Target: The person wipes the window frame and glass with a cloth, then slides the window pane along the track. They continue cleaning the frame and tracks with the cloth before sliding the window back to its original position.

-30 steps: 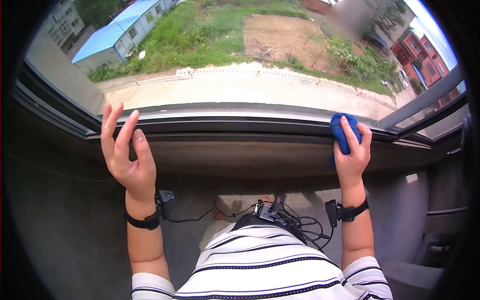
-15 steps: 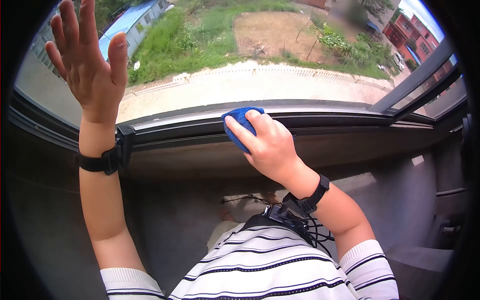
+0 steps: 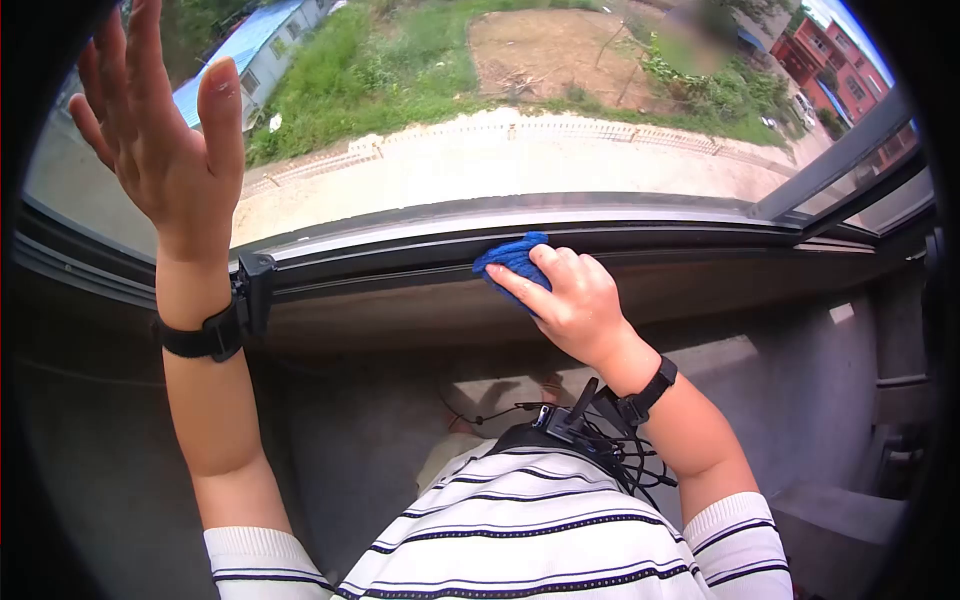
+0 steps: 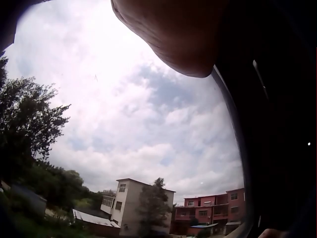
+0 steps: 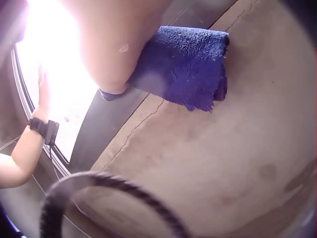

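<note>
Right hand [image 3: 575, 300] lay on a blue cloth [image 3: 510, 262], fingers [image 3: 520, 285] curled over the top of it and clamped down. The cloth was bunched and sat on the dark lower window frame [image 3: 380, 258], near the middle of its length, one edge hanging over toward the concrete ledge [image 3: 400, 320] just below. In the right wrist view the cloth's folded end stuck out from under the hand, above the ledge's bare grey surface.

Left hand [image 3: 165, 130] was raised high at the left, well apart from the cloth, in front of the pane [image 3: 500, 150]. Its fingers were straight and spread apart, holding nothing. Whether the palm touched the glass could not be told. A black wrist strap [image 3: 200, 335] sat below it.

The left wrist view showed only the heel of that hand, cloudy sky, and red buildings [image 4: 208, 208] low in the picture.

Below: striped shirt [image 3: 520, 540], with a tangle of black cables [image 3: 600, 440] at the chest.
</note>
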Available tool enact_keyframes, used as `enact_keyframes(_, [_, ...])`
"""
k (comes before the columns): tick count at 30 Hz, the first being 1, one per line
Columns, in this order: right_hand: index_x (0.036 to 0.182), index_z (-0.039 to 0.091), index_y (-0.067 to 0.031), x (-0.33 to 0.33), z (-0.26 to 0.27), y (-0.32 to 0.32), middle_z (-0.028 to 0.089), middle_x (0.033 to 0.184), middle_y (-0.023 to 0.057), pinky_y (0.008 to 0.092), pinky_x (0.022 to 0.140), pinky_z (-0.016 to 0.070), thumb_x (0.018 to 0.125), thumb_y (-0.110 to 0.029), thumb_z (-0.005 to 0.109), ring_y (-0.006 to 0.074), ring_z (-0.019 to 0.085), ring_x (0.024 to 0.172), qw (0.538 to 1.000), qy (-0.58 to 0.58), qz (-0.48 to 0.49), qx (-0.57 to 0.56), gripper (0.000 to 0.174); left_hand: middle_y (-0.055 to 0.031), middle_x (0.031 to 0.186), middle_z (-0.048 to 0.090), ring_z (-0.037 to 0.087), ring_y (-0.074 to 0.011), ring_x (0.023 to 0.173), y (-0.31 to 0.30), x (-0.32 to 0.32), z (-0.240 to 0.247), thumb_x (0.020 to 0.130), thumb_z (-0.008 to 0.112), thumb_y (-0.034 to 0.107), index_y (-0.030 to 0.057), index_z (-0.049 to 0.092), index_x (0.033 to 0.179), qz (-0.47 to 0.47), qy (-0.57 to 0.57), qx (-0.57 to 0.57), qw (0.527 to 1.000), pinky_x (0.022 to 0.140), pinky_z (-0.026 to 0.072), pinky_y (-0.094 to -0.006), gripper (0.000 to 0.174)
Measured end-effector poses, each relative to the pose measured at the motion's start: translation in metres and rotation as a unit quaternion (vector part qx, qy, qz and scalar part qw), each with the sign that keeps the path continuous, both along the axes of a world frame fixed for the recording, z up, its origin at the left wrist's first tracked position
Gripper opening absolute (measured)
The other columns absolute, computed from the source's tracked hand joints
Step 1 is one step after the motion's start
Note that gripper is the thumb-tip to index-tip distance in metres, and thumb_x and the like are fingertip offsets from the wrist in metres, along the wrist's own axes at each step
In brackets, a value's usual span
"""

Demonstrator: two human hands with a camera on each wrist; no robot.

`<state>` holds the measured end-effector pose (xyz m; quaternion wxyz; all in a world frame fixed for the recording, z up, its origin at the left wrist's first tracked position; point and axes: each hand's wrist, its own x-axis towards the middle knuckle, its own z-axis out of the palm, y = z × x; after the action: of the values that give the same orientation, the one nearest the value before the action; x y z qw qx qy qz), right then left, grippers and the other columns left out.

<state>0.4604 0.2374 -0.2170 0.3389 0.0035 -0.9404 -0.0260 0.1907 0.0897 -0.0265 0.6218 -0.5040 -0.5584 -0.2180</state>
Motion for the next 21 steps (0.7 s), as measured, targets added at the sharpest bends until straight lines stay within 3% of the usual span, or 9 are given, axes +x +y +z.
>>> enact_keyframes(7, [0.113, 0.073, -0.0255, 0.087, 0.009, 0.062, 0.055, 0.1, 0.0089, 0.0359, 0.067, 0.0525, 0.059, -0.003, 0.076, 0.025, 0.06, 0.08, 0.988, 0.021, -0.153, -0.02, 0.058, -0.0145, 0.157, 0.034, 0.023, -0.0305, 0.149, 0.004, 0.002, 0.002, 0.1, 0.04, 0.055, 0.0134, 0.039, 0.15, -0.007, 0.012, 0.011, 1.0, 0.119, 0.0087, -0.0543, 0.065])
enact_keyframes(13, [0.113, 0.073, -0.0229, 0.133, 0.005, 0.085, 0.057, 0.103, 0.0104, 0.0383, 0.075, 0.0549, 0.063, 0.003, 0.072, 0.0298, 0.063, 0.084, 0.953, 0.058, -0.285, -0.084, 0.057, -0.0128, 0.156, 0.036, 0.025, -0.0294, 0.149, 0.012, 0.005, 0.0, 0.099, 0.04, 0.057, 0.0152, 0.04, 0.149, -0.026, 0.015, 0.022, 0.999, 0.118, 0.0101, -0.0558, 0.065])
enact_keyframes(15, [0.115, 0.073, -0.0205, 0.138, 0.006, 0.083, 0.056, 0.105, 0.0096, 0.0392, 0.076, 0.0545, 0.064, 0.004, 0.069, 0.0304, 0.064, 0.086, 0.938, 0.111, -0.289, -0.158, 0.057, -0.0123, 0.156, 0.037, 0.025, -0.0291, 0.149, 0.015, 0.004, 0.0, 0.099, 0.041, 0.056, 0.016, 0.042, 0.149, -0.033, 0.022, 0.023, 0.999, 0.118, 0.0108, -0.0559, 0.064])
enact_keyframes(17, [0.116, 0.072, -0.0196, 0.13, 0.009, 0.082, 0.055, 0.105, 0.0098, 0.0393, 0.075, 0.0545, 0.063, 0.004, 0.069, 0.0307, 0.063, 0.086, 0.943, 0.139, -0.267, -0.143, 0.058, -0.0119, 0.155, 0.038, 0.026, -0.0289, 0.149, 0.016, -0.006, 0.0, 0.099, 0.042, 0.056, 0.0167, 0.043, 0.148, -0.039, 0.03, 0.023, 0.999, 0.118, 0.0115, -0.0561, 0.063])
enact_keyframes(19, [0.118, 0.071, -0.0196, 0.107, 0.01, 0.07, 0.054, 0.106, 0.0099, 0.0395, 0.074, 0.0548, 0.063, 0.003, 0.071, 0.0311, 0.063, 0.086, 0.95, 0.095, -0.26, -0.144, 0.059, -0.0089, 0.162, 0.026, 0.02, -0.0297, 0.15, 0.012, -0.026, -0.002, 0.1, 0.027, 0.061, 0.0168, 0.034, 0.153, 0.157, 0.128, 0.05, 0.978, 0.121, 0.0112, -0.0536, 0.07])
enact_keyframes(21, [0.12, 0.07, -0.0207, 0.087, 0.004, 0.062, 0.053, 0.104, 0.0094, 0.039, 0.073, 0.0556, 0.062, 0.0, 0.074, 0.0304, 0.063, 0.085, 0.951, 0.11, -0.261, -0.124, 0.062, -0.0082, 0.161, 0.028, 0.02, -0.0287, 0.15, 0.016, -0.028, -0.003, 0.1, 0.027, 0.06, 0.0165, 0.035, 0.153, 0.153, 0.141, 0.06, 0.976, 0.121, 0.0116, -0.0522, 0.069])
